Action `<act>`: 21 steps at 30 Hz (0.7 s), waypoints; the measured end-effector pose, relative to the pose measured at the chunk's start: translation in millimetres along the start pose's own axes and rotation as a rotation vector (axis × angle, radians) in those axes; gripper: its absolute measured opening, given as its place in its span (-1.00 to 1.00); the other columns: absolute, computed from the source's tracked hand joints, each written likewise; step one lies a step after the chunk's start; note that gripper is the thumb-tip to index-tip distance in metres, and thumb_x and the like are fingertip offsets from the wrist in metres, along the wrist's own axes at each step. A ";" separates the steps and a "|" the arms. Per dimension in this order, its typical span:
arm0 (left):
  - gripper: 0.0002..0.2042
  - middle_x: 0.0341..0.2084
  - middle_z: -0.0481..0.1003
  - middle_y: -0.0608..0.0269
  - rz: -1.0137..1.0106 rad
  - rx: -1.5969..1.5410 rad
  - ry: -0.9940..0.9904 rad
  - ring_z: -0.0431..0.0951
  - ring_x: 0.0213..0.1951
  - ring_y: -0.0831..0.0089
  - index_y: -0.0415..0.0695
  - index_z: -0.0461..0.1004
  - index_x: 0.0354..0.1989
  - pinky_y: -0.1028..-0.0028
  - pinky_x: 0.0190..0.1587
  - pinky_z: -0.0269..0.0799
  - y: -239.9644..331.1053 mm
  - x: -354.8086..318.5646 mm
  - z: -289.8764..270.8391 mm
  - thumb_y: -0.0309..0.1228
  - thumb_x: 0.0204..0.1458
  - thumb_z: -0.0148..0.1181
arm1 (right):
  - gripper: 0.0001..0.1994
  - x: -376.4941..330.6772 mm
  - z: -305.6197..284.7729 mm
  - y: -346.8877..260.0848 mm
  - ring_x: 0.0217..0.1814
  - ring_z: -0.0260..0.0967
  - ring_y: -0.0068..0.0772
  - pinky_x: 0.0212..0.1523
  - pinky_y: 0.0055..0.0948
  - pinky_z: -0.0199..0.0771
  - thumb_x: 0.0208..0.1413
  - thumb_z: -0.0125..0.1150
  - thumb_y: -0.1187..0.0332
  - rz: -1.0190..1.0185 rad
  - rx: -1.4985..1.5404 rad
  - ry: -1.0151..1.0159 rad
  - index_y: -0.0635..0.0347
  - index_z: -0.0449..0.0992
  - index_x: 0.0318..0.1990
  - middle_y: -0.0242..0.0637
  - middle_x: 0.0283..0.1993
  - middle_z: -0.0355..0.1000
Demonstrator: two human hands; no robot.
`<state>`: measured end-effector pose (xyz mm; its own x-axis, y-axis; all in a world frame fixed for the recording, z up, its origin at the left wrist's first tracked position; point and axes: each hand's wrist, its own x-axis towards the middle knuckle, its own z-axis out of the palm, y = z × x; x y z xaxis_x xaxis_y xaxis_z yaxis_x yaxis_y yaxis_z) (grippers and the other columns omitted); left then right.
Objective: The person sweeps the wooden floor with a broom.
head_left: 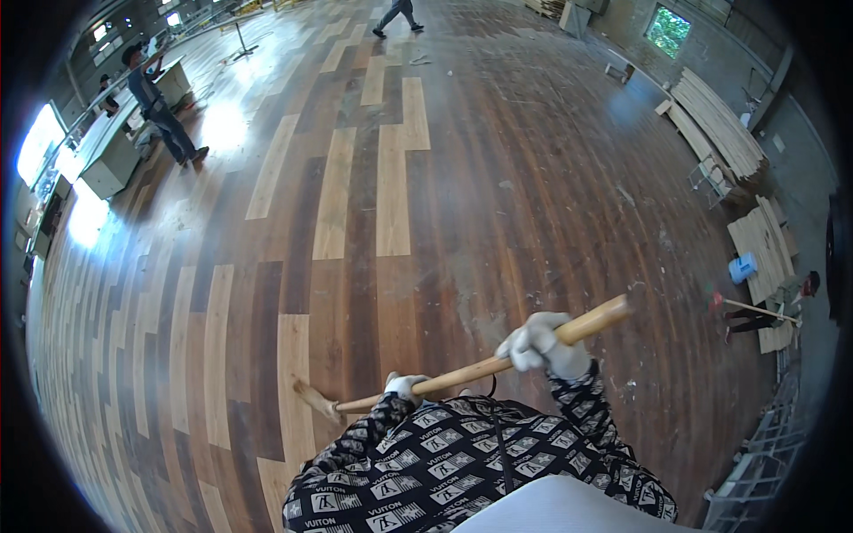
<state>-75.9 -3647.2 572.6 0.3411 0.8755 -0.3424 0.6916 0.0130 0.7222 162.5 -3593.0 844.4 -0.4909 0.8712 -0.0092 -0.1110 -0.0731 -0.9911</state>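
Note:
A long wooden-handled broom [462,373] slants across in front of me, its thick butt end up at the right. The tan head [314,399] of it is low at the left, over the floorboards; whether it touches them I cannot tell. My left hand [406,385], in a white glove, is closed round the lower part of the handle. Higher up, my right hand [544,345], gloved in white too, grips the handle near its thick end. Both sleeves are black with a white pattern.
A wood plank floor [498,213] in light and dark boards spreads ahead. A person [160,107] stands by a long bench [111,169] at the left; another walks far ahead. On the right are stacked planks [720,124], a blue bucket [743,266] and a person holding a long-handled tool [760,309].

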 end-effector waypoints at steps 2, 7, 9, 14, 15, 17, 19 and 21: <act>-0.66 -0.25 0.59 0.11 0.153 -0.117 -0.072 0.59 -0.16 0.15 0.10 0.56 -0.09 0.30 -0.07 0.49 -0.2 36.2 5.3 -0.35 -0.12 0.30 | -0.66 -2.6 -4.0 -20.4 -0.66 0.21 -0.58 -0.35 -0.37 0.46 0.35 -0.05 0.27 -0.265 0.067 0.075 0.25 0.46 -0.45 -0.46 -0.68 0.26; -0.66 -0.32 0.60 0.13 0.490 -0.155 -0.046 0.59 -0.19 0.15 0.15 0.57 -0.12 0.30 -0.06 0.49 78.5 104.8 -1.0 -0.45 -0.14 0.19 | -0.62 -32.2 -5.6 -76.4 -0.80 0.16 -0.54 -0.39 -0.32 0.52 0.33 -0.12 0.34 -0.536 -0.137 0.146 0.25 0.44 -0.54 -0.48 -0.82 0.19; -0.66 -0.33 0.60 0.13 0.613 -0.220 0.007 0.60 -0.20 0.16 0.16 0.57 -0.14 0.30 -0.08 0.50 100.6 129.9 0.9 -0.50 -0.14 0.18 | -0.61 -43.6 11.2 -85.7 -0.81 0.17 -0.53 -0.40 -0.31 0.52 0.32 -0.11 0.35 -0.565 -0.239 0.260 0.25 0.45 -0.57 -0.47 -0.82 0.22; -0.66 -0.35 0.63 0.18 0.685 -0.235 0.049 0.62 -0.21 0.17 0.05 0.60 -0.16 0.31 -0.05 0.48 79.9 217.4 -4.7 -0.60 -0.11 0.13 | -0.87 -4.0 51.3 -60.1 -0.55 0.49 -0.31 -0.35 -0.31 0.54 -0.09 0.35 0.37 -0.646 -0.820 0.010 0.19 0.54 -0.50 -0.35 -0.65 0.43; -0.68 -0.35 0.63 0.17 0.593 -0.289 -0.029 0.62 -0.22 0.16 0.02 0.62 -0.18 0.32 -0.04 0.47 81.0 219.7 -15.3 -0.59 -0.12 0.15 | -0.88 4.6 59.5 -60.5 -0.51 0.52 -0.30 -0.35 -0.30 0.56 -0.17 0.33 0.45 -0.588 -0.872 -0.075 0.15 0.46 -0.57 -0.36 -0.65 0.41; -0.71 -0.41 0.61 0.19 0.628 -0.245 -0.010 0.61 -0.27 0.21 0.03 0.63 -0.17 0.37 -0.11 0.46 86.9 213.4 -29.6 -0.52 -0.10 0.19 | -0.81 10.2 69.9 -58.1 -0.43 0.57 -0.31 -0.41 -0.34 0.57 -0.30 0.33 0.55 -0.626 -0.949 -0.077 0.10 0.39 -0.65 -0.38 -0.66 0.41; -0.73 -0.45 0.60 0.19 0.778 -0.194 0.043 0.61 -0.30 0.24 0.01 0.62 -0.16 0.36 -0.16 0.47 117.2 199.7 -39.0 -0.49 -0.07 0.19 | -0.93 -21.2 64.2 -77.3 -0.53 0.48 -0.35 -0.39 -0.34 0.56 -0.32 0.29 0.47 -0.590 -0.977 0.022 0.11 0.56 -0.56 -0.37 -0.64 0.42; -0.74 -0.39 0.61 0.06 0.719 -0.157 0.063 0.61 -0.26 0.13 0.02 0.61 -0.18 0.29 -0.13 0.48 106.0 157.7 -66.5 -0.51 -0.08 0.20 | -0.92 -26.2 60.1 -96.5 -0.59 0.45 -0.42 -0.38 -0.37 0.61 -0.19 0.24 0.49 -0.715 -0.735 -0.099 0.10 0.56 -0.62 -0.42 -0.69 0.39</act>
<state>8.9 -3475.7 635.1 0.6352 0.7198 0.2798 0.2101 -0.5097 0.8343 134.2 -3638.0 948.2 -0.5908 0.5479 0.5923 0.1346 0.7907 -0.5972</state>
